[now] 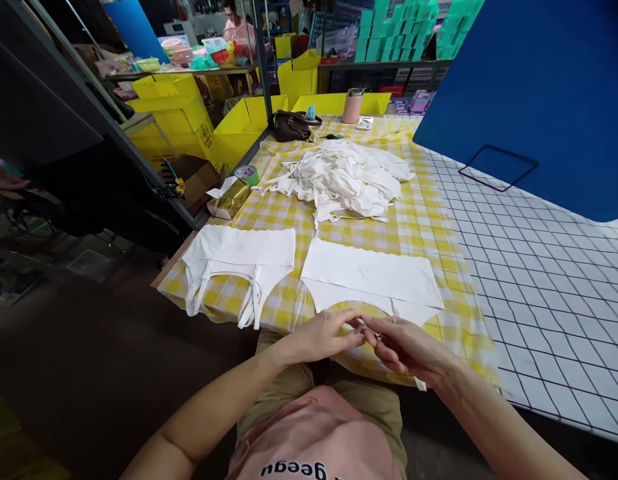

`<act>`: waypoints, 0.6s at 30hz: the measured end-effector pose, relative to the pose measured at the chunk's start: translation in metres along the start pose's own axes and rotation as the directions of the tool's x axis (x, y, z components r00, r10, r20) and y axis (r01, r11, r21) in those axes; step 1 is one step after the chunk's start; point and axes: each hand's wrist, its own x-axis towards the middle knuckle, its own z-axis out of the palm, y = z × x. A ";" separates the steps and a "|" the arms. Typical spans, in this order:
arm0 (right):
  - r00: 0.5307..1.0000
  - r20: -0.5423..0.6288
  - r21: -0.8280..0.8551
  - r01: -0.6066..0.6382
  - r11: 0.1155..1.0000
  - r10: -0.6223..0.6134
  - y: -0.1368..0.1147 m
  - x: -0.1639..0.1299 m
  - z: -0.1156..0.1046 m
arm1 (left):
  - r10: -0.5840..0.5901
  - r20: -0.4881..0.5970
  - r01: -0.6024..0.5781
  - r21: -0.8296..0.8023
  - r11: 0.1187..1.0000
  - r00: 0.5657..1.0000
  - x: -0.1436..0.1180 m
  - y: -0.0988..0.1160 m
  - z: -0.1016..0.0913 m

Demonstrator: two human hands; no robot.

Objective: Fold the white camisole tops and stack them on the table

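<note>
Hands meeting over a white garment at the near desk edge.

Left hand (pixel 323 335) and right hand (pixel 409 347) come together just past the near edge of the yellow-checked desk (pixel 429 227), fingers pinched together on a thin strap (pixel 361 325) of the flat white garment (pixel 371 277) lying before them. Another folded white garment (pixel 239 257) lies to the left, straps hanging toward the near edge. Farther off sits a heap of white garments (pixel 343 177), with a gold packet (pixel 230 199) and tape roll (pixel 247 175) at far left.
</note>
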 end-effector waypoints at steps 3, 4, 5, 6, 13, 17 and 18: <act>0.998 -0.036 0.023 0.050 0.999 -0.049 -0.003 0.002 -0.001 | -0.112 -0.054 0.110 -0.048 0.993 0.992 0.008 0.001 0.005; 0.994 -0.065 0.012 0.090 0.996 -0.089 -0.003 0.003 -0.001 | -0.162 -0.061 0.156 -0.095 0.983 0.985 0.009 0.000 0.006; 0.983 -0.107 -0.023 0.147 0.989 -0.149 -0.003 0.004 -0.002 | -0.207 -0.064 0.195 -0.156 0.968 0.976 0.010 -0.002 0.007; 0.959 -0.166 -0.095 0.217 0.972 -0.230 -0.001 0.005 -0.003 | -0.245 -0.059 0.226 -0.223 0.948 0.968 0.011 -0.004 0.007; 0.354 0.017 -0.971 0.230 0.070 -0.935 0.025 0.024 -0.005 | -0.353 -0.018 0.313 -0.425 0.849 0.935 0.010 -0.015 0.005; 0.282 0.409 -0.910 0.061 -0.409 -0.868 0.027 0.031 -0.005 | -0.352 0.044 0.325 -0.503 0.801 0.935 0.011 -0.018 0.006; 0.262 0.454 -0.887 0.039 -0.461 -0.852 0.026 0.032 -0.005 | -0.354 0.065 0.333 -0.531 0.779 0.933 0.012 -0.018 0.006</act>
